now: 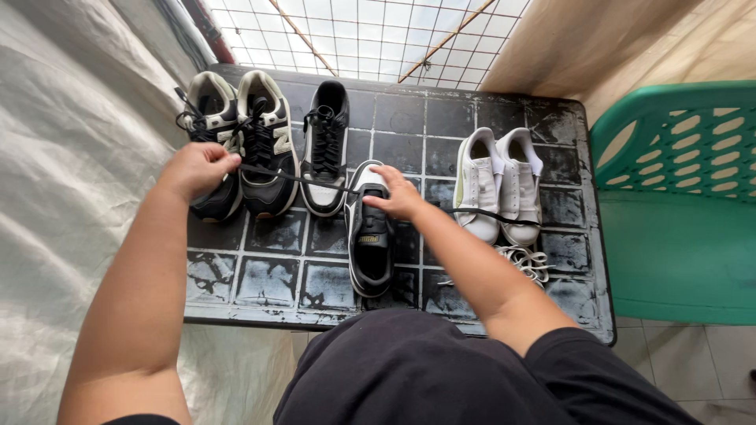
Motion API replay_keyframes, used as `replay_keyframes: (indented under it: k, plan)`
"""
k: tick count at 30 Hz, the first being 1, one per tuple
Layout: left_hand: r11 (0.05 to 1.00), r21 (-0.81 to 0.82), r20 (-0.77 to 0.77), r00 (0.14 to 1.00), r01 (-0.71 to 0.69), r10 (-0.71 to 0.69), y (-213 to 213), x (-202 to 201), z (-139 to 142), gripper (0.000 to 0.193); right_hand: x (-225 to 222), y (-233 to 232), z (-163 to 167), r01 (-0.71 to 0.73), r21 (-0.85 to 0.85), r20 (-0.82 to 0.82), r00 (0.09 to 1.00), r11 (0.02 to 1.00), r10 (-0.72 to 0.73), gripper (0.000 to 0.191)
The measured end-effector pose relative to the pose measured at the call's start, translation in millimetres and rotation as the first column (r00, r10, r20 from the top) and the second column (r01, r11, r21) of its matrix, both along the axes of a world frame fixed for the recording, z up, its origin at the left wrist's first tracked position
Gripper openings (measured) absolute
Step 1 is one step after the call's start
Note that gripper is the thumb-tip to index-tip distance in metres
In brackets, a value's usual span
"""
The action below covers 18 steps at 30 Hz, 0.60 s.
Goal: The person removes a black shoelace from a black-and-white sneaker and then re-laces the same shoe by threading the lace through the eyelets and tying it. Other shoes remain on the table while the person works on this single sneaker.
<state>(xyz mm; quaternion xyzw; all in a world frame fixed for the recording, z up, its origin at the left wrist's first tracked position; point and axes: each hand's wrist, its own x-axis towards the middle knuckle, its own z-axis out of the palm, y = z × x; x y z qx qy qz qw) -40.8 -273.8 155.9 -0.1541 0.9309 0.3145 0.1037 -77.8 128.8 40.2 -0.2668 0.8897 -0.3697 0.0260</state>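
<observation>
six shoes sitting on a dark tiled table (441, 118), both hands working a black lace (295, 178).

left hand (197, 169) is closing into a fist, fingers pinching one end of the black lace, pulling it taut across toward the black-and-white shoe (370, 236) lying nearest the person, toe pointing away. right hand (398, 195) is resting on that shoe's toe, fingers pressed together and curled down on it. counting: two black-and-cream sneakers (236, 142) at far left, one more black-and-white shoe (325, 149) standing beside them, two white sneakers (500, 182) at right. one loose white lace (526, 261) is lying bunched just in front of the white pair. one green plastic basket (677, 197) is sitting beside the table on the right.
</observation>
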Motion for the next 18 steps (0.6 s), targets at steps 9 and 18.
replay_keyframes:
  k: [9, 18]
  plan:
    - [0.794, 0.608, -0.113, 0.986, -0.030, 0.123, 14, -7, 97, 0.035, -63, 116, 55, -0.006, 0.243, 0.587, 0.797, 0.970, -0.142, 0.050]
    - [0.570, 0.772, -0.414, 0.903, 0.281, 0.115, 113, -62, 123, 0.019, -110, 118, 244, 0.125, 0.128, 0.485, 0.858, 0.984, -0.172, 0.050]
